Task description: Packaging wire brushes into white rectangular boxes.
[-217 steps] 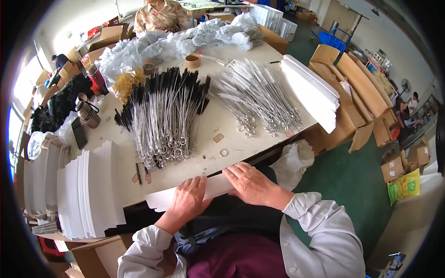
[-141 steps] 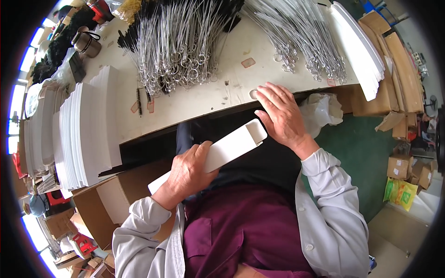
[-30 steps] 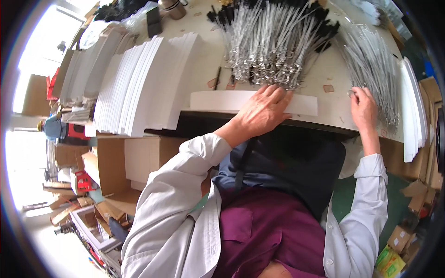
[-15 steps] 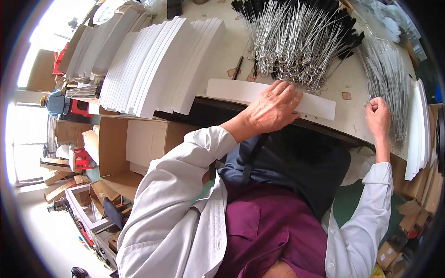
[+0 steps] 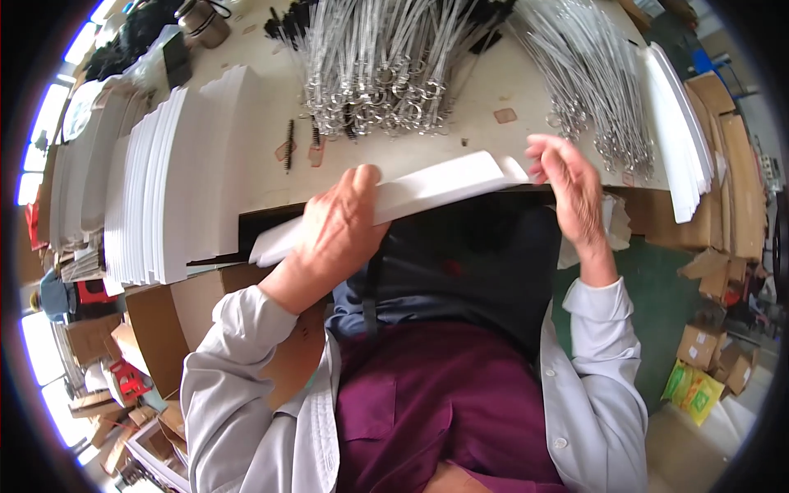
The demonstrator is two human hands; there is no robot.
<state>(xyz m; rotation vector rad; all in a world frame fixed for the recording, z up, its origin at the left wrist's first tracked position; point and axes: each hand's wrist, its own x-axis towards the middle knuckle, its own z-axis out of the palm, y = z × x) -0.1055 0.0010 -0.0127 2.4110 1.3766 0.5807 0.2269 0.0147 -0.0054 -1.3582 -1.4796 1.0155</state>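
A long, narrow white carton [image 5: 444, 182] is held at a slant over the table's front edge, its right end higher than its left. My left hand [image 5: 341, 215] grips it near the left part, thumb underneath and fingers on top. At the carton's right end, a small flap stands out. Beside that flap is my right hand [image 5: 571, 185], its fingers apart, slightly bent and a little blurred; I cannot tell whether they touch it. Beyond the carton lies a large heap of wire-handled brushes [image 5: 378, 74] with ring ends toward me and black bristles at the far side.
A second pile of thin wire-handled pieces [image 5: 588, 82] lies to the right, beside stacked white cartons [image 5: 678, 135]. More flat white cartons [image 5: 152, 189] stand in rows at the left. Small black brushes [image 5: 289, 146] lie on the table. A metal flask [image 5: 203, 23] stands far left.
My left hand has lifted the white carton off the table and tilted it. My right hand has left the wire pile and moved to the carton's right end. The view has shifted right.
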